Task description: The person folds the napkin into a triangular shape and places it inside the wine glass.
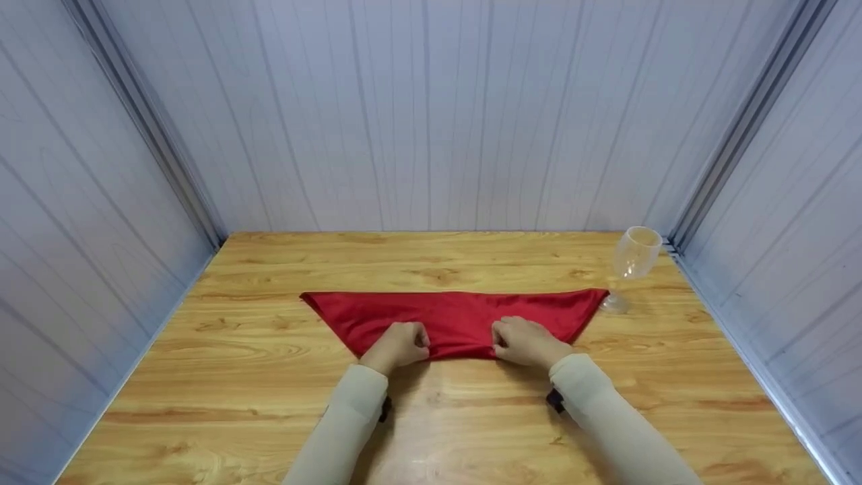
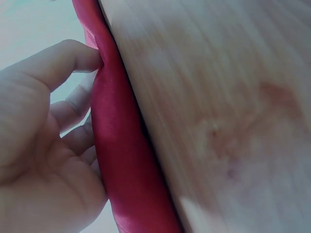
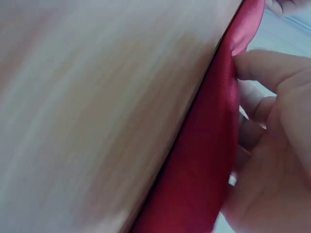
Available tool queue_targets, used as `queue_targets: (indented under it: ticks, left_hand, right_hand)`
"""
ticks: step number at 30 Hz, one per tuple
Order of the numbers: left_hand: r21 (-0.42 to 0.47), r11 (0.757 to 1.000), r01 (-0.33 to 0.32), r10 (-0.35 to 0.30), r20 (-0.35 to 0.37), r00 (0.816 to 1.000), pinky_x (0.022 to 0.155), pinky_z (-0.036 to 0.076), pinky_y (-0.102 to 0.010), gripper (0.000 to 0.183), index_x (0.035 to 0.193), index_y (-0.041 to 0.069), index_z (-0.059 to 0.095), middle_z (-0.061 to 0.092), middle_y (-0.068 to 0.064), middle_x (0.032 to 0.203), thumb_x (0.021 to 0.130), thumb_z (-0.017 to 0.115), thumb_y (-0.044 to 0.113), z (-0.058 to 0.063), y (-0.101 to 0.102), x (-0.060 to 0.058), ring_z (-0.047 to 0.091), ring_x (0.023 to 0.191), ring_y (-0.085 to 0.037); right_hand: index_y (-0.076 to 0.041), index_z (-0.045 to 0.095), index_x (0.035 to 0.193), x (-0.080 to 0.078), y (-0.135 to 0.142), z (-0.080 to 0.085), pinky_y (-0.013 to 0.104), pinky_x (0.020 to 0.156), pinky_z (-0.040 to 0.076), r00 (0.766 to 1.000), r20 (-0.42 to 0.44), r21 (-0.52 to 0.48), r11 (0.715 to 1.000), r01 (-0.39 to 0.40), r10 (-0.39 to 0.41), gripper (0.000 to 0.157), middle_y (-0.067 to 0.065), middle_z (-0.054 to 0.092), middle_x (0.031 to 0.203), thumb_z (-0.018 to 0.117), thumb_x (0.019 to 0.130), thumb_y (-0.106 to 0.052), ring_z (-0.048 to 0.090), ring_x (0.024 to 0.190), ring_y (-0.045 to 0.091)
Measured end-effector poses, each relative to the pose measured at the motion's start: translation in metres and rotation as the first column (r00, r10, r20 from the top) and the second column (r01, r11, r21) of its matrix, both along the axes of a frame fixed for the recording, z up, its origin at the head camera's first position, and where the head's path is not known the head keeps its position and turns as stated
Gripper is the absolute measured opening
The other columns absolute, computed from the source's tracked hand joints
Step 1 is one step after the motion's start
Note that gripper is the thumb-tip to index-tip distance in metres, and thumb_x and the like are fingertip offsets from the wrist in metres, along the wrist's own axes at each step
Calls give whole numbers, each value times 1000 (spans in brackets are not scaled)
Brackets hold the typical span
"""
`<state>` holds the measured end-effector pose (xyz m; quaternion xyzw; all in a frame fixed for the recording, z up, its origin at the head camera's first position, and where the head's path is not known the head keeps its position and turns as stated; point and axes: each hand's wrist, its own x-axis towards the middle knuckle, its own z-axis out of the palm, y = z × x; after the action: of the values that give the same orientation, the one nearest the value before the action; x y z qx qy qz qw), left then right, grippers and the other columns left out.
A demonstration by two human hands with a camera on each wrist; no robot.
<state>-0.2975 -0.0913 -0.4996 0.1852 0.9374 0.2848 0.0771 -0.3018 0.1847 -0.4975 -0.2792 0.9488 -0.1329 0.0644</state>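
A red cloth napkin (image 1: 451,313) lies folded into a wide band on the wooden table, with pointed ends to the left and right. At its near edge, left of centre, my left hand (image 1: 402,342) pinches the fabric. My right hand (image 1: 527,340) grips the same edge right of centre. The left wrist view shows the thumb (image 2: 80,56) against a rolled strip of red cloth (image 2: 121,141), the curled fingers partly hidden behind it. Likewise, in the right wrist view, the thumb (image 3: 262,65) presses on the cloth (image 3: 194,160).
An upright clear wine glass (image 1: 636,252) stands at the back right, its foot by the napkin's right tip. Pale panel walls (image 1: 431,114) enclose the wooden table (image 1: 236,397) at the back and both sides.
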Motion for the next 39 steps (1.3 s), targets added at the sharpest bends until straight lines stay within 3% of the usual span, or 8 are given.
queue_targets:
  ticks: [4,9,12,18,22,29,34,39]
  left_hand:
    - [14,1000,14,-13,-47,999,76,52,-36,13,79,8,70,65,-1,81,81,73,-5,1,3,2,61,84,-19]
    - [-10,999,39,-40,-165,985,76,55,-35,14,80,6,77,72,-3,84,80,74,-8,2,5,7,68,87,-22]
    - [-24,999,49,-52,-199,979,74,56,-34,12,81,7,78,73,-3,83,80,75,-4,2,4,10,69,85,-21]
    - [-29,997,72,-76,-157,985,73,56,-33,2,81,8,78,72,1,79,82,78,7,4,1,14,69,82,-17]
    - [-19,994,106,-108,-141,984,74,56,-33,5,82,5,78,72,1,80,82,80,10,6,-1,16,69,82,-17]
    - [-9,991,135,-135,-112,985,72,54,-30,4,83,9,79,70,6,77,80,81,9,5,-3,21,66,79,-12]
    - [-14,990,143,-144,-110,984,71,54,-29,4,83,9,79,70,6,77,80,81,10,5,-3,22,66,77,-10]
    - [-18,986,165,-166,-110,980,73,55,-30,13,85,9,79,72,3,80,76,87,15,6,-2,25,66,79,-11]
  right_hand:
    - [-15,61,77,3,-3,0,34,71,47,991,-125,19,999,-35,37,17,-4,53,77,72,88,-10,53,77,18]
    - [-12,63,77,5,-5,3,31,66,49,991,-124,-21,999,-50,47,14,-3,58,75,70,84,-1,57,73,16]
    - [-10,65,77,7,-4,2,31,66,50,989,-136,-34,998,-61,56,12,-1,59,74,69,83,-1,59,73,18]
    - [-13,69,82,13,2,1,33,70,50,993,-107,-42,997,-61,56,9,-4,59,80,71,91,-13,59,76,16]
    - [-16,70,83,17,5,2,34,72,48,997,-64,-30,999,-39,37,10,-7,57,81,72,92,-21,55,77,13]
    - [-16,70,84,23,6,6,32,70,48,999,5,-32,999,-43,43,10,-8,58,79,73,92,-21,54,77,11]
    - [-15,70,84,26,8,7,31,69,48,999,8,-42,998,-54,54,11,-8,59,79,72,93,-21,55,77,11]
    - [-17,71,83,27,8,9,30,68,48,998,37,-59,997,-50,52,11,-10,59,78,72,93,-23,55,77,10]
